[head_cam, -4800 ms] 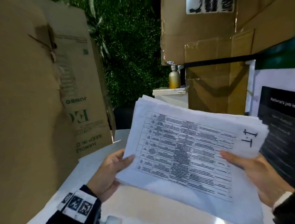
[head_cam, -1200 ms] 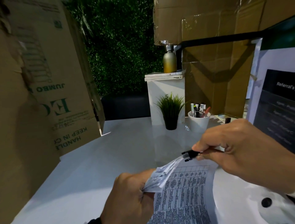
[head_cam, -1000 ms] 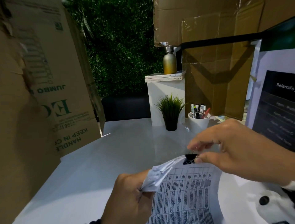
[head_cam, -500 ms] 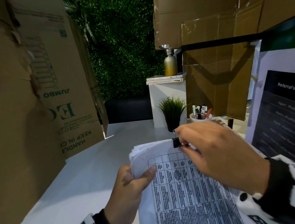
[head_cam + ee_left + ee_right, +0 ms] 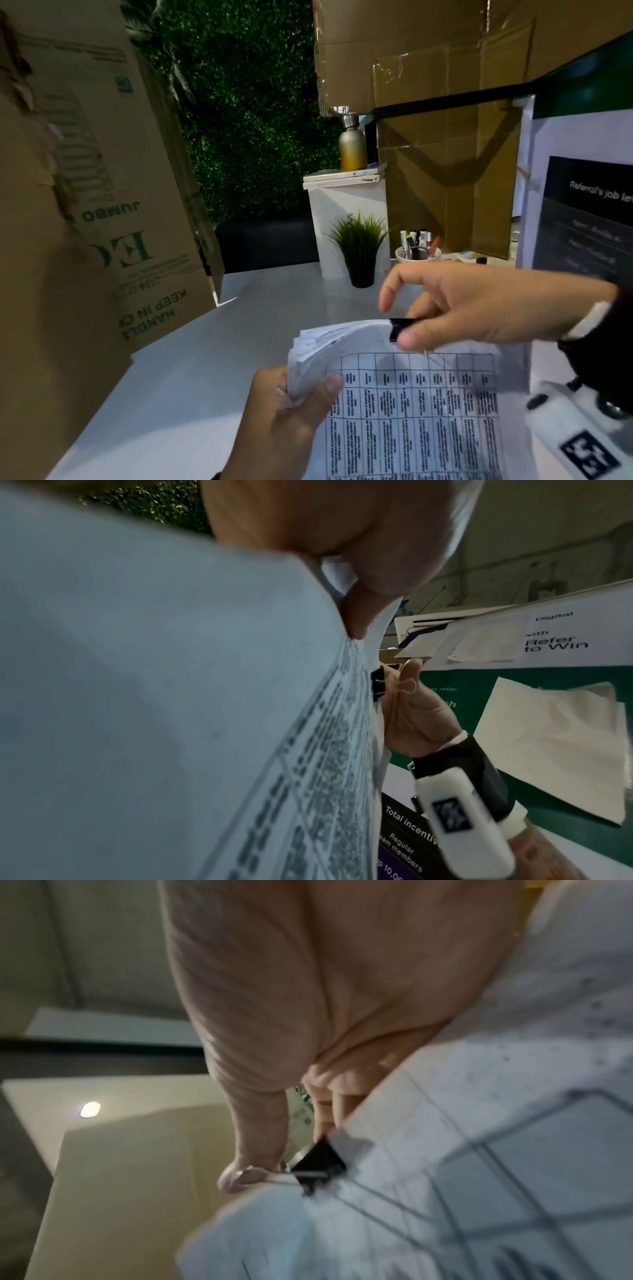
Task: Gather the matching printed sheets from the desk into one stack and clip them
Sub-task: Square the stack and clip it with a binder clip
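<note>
A thick stack of printed sheets with a black-lined table on top is held above the white desk. My left hand grips the stack's upper left corner, thumb on top and fingers hidden beneath. A black binder clip sits on the stack's top edge. My right hand pinches this clip, thumb on its near side and index finger raised. In the right wrist view the clip bites the paper edge under the thumb. The left wrist view shows the clip beside the right hand.
Tall cardboard boxes wall off the desk's left side, and more cardboard hangs at the back right. A potted plant, a white pen cup and a white pedestal with a bottle stand at the back. A poster stands right.
The two hands earlier held the loose stack unclipped. The right hand then brought the clip onto the top edge. Since half a second ago it shifted right and its index finger lifted.
</note>
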Available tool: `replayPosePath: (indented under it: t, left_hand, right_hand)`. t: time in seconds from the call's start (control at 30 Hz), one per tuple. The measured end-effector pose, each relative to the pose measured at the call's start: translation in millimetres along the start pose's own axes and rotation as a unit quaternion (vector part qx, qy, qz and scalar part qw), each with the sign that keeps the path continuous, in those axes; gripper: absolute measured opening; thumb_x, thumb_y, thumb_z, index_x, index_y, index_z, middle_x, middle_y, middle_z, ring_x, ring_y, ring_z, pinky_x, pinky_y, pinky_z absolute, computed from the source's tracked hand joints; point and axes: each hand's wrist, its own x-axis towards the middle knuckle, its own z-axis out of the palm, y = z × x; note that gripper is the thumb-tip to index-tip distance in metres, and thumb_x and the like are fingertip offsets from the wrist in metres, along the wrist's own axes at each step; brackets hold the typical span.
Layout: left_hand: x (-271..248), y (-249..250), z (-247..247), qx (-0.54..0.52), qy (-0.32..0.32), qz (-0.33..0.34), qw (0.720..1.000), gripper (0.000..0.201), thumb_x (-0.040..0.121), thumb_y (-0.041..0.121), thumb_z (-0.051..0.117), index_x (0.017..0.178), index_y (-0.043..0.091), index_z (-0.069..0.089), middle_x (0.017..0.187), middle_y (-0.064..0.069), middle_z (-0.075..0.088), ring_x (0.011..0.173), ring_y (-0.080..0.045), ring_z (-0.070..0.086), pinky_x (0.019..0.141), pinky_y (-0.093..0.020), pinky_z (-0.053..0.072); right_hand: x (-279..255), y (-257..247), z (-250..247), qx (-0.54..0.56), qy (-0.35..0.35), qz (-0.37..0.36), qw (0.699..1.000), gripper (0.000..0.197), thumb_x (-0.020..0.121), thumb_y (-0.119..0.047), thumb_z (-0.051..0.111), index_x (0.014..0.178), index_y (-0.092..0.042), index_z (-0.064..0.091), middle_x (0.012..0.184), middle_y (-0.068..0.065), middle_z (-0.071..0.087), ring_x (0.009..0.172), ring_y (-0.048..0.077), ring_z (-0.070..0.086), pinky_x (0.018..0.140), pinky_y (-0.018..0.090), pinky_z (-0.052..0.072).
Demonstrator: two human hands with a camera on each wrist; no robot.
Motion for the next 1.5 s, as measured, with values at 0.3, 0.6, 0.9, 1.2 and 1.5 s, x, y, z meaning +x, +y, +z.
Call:
replayPosePath:
  t: [0.3, 0.6, 0.9, 1.2, 1.5]
  left_hand:
    - [17, -20, -8, -0.067, 0.027, -0.123, 0.990, 0.016, 0.079, 0.010, 0.082, 0.086, -0.003, 0.079, 0.092, -0.032, 0.076, 0.088, -0.051, 0.074, 0.078, -0.058, 0.060]
    - [49, -79, -44, 0.073, 0.027, -0.239, 0.968, 0.032, 0.097, -0.004, 0.063, 0.128, -0.005, 0.058, 0.131, -0.029, 0.066, 0.112, -0.038, 0.067, 0.094, -0.045, 0.055]
    - [-37, -30, -45, 0.485, -0.344, -0.066, 0.801, 0.073, 0.084, 0.062, 0.069, 0.146, 0.055, 0.031, 0.162, 0.037, 0.005, 0.143, 0.013, 0.008, 0.119, -0.023, 0.014]
    - [-47, -41, -27, 0.605, -0.395, 0.119, 0.681, 0.030, 0.104, 0.046, 0.046, 0.133, 0.038, 0.047, 0.148, 0.010, 0.047, 0.131, -0.019, 0.054, 0.088, -0.038, 0.051]
    - [88, -80, -30, 0.647, -0.294, 0.004, 0.703, 0.022, 0.091, 0.043, 0.071, 0.101, 0.024, 0.065, 0.096, 0.004, 0.066, 0.085, -0.021, 0.058, 0.072, -0.028, 0.042]
  right_hand:
    - [21, 33, 9, -0.245, 0.124, 0.002, 0.962, 0.044, 0.070, -0.062, 0.074, 0.104, -0.045, 0.054, 0.092, -0.021, 0.061, 0.084, -0.004, 0.056, 0.073, 0.022, 0.045]
    - [77, 129, 26, -0.200, 0.092, 0.120, 0.968, 0.031, 0.084, -0.045, 0.072, 0.101, -0.025, 0.056, 0.084, -0.007, 0.063, 0.080, 0.020, 0.067, 0.065, 0.027, 0.051]
    - [-32, 107, 94, -0.323, -0.062, 0.085, 0.940, 0.055, 0.079, -0.071, 0.059, 0.120, -0.080, 0.023, 0.123, -0.050, 0.025, 0.113, -0.006, 0.050, 0.096, 0.028, 0.047]
    - [-46, 94, 120, -0.401, -0.095, 0.052, 0.910, 0.041, 0.092, -0.075, 0.023, 0.110, -0.055, 0.053, 0.109, -0.030, 0.059, 0.064, -0.008, 0.051, 0.059, 0.006, 0.035]
    - [80, 123, 64, -0.444, -0.054, 0.128, 0.885, 0.055, 0.079, -0.040, 0.073, 0.130, -0.031, 0.054, 0.132, -0.004, 0.056, 0.118, 0.023, 0.057, 0.096, 0.038, 0.050]
